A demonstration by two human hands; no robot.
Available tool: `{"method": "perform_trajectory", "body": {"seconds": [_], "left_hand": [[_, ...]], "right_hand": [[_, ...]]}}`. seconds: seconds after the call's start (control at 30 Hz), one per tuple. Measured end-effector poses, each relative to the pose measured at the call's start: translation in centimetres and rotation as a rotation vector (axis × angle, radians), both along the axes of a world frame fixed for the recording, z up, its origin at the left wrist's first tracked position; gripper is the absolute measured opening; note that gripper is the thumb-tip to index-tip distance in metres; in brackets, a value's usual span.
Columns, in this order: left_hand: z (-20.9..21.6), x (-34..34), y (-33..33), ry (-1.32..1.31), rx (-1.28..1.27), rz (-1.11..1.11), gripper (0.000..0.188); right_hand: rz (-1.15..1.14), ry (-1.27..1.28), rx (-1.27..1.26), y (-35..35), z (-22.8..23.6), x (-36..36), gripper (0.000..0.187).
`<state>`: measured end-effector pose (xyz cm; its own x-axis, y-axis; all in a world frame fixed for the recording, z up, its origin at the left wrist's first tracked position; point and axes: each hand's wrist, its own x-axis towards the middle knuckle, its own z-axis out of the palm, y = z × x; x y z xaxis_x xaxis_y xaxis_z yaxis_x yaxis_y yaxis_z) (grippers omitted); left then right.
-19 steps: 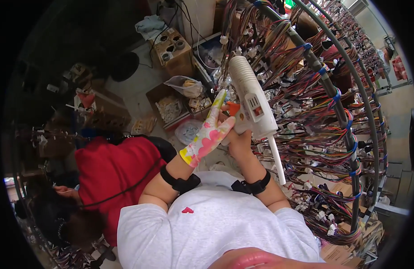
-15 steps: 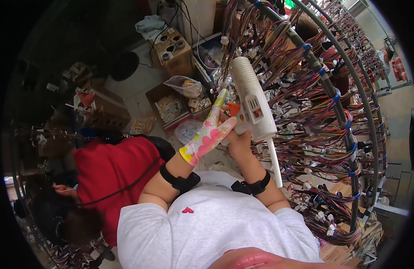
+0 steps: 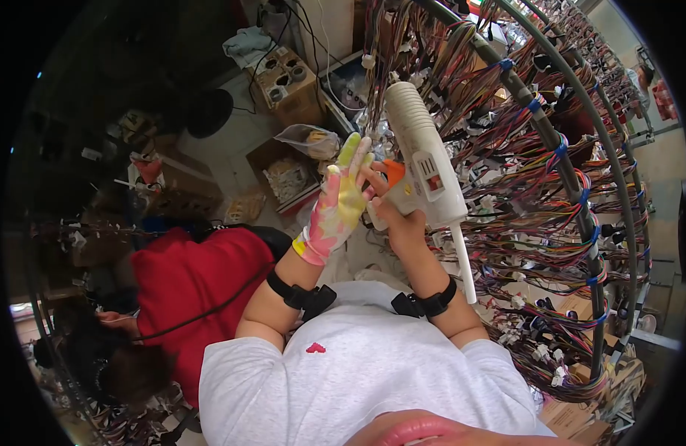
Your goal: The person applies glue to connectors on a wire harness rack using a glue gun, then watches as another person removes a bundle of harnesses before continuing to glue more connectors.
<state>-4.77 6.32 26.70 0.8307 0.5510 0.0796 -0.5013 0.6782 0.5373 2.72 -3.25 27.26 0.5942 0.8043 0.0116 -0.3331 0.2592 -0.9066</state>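
Observation:
A white glue gun (image 3: 441, 189) with a ribbed rear end, an orange trigger (image 3: 394, 172) and a long white nozzle is in my bare right hand (image 3: 404, 227). My fingers wrap round its handle, and the nozzle points back toward my right forearm. Just left of it, my left hand (image 3: 332, 204) wears a glove patterned in pink, yellow and white. Its fingers are stretched upward with the palm turned partly to the right. The gloved fingertips are close beside my right fingers; whether they touch I cannot tell.
Bundles of coloured wires with white connectors (image 3: 488, 201) hang along curved metal rails (image 3: 573, 175) on my right. Ahead stand a carton with round holes (image 3: 294, 104) and an open box of small pale parts (image 3: 287, 182). A person in red (image 3: 194, 286) is close on my left.
My left hand has turned, showing more of its palm, and its fingers have spread somewhat. The glue gun has shifted slightly right and stays in my right hand.

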Motion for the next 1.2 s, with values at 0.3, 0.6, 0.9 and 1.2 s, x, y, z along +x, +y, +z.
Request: {"method": "perform_trajectory", "body": {"seconds": [0.3,0.6,0.9,1.2], "left_hand": [[-3.6,-0.5,0.1,0.204,0.140,0.051,0.069],[-5.6,-2.8,3.4,0.130,-0.045,0.619,0.054],[-10.8,-9.9,7.5,0.362,-0.199,0.787,0.042],[-19.8,-9.0,10.7,0.563,-0.463,0.767,0.032]], "right_hand": [[0.090,-0.263,-0.029,0.7,-2.6,-0.5,0.056],[0.058,-0.129,0.020,4.3,-3.6,-2.1,0.059],[0.121,-0.246,-0.091,7.2,-7.3,-1.1,0.065],[0.134,-0.319,-0.417,10.1,-8.9,-2.1,0.058]]}}
